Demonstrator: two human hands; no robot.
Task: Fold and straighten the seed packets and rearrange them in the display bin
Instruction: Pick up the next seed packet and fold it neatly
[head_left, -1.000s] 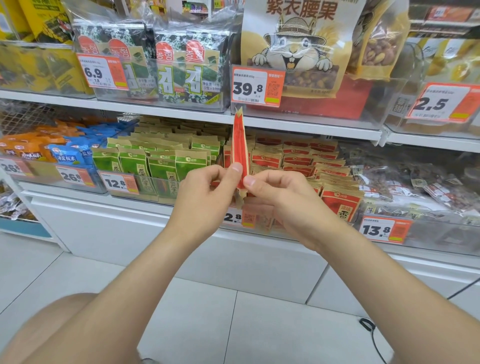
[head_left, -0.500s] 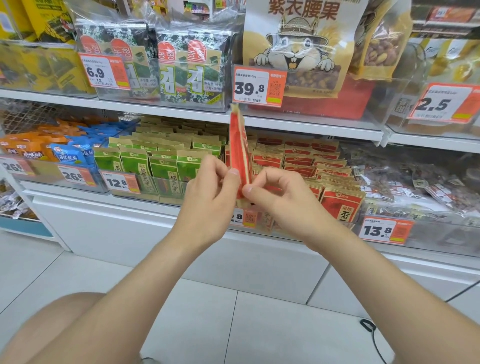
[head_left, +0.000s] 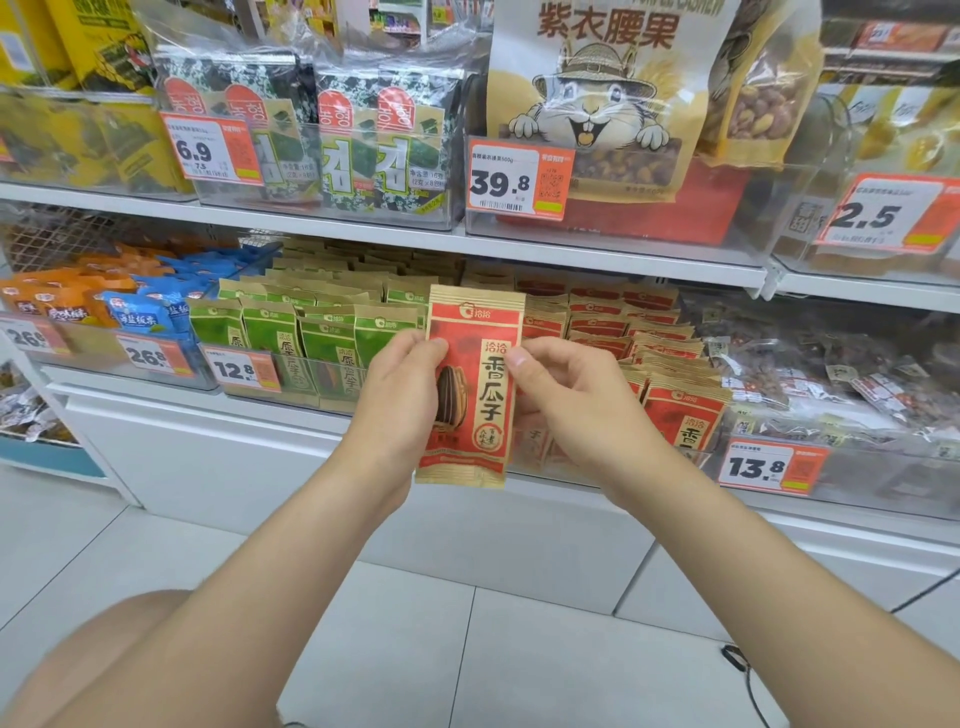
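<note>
the red seed packet (head_left: 475, 384) is held up in the air in front of the shelf (head_left: 571, 254), printed face to the camera, between both hands. its long axis stands nearly upright, with the top leaning a little to the right. the left hand (head_left: 400, 400) grips its left edge and the right hand (head_left: 576, 405) its right edge. on each side the thumb lies on the front face and the other fingers (head_left: 415, 340) curl round behind, so both hands are closed on the packet and neither is free.

the display bin (head_left: 701, 454) holding the rows of matching red packets (head_left: 675, 410) lies just behind the held packet and to its right. judging from that, the right hand is the nearer one for slipping it back in, and the packet already stands the same way up as the rows, so it would need to go back and down, not turn. the green packets (head_left: 322, 338) fill the bin to the left, behind the left hand.

a second ago the packet was edge-on to the camera, showing only a thin red strip pinched between the fingertips low down. now it has been turned flat to face the viewer and looks smooth. the hands have shifted from its lower part to its two side edges, higher up.
</note>
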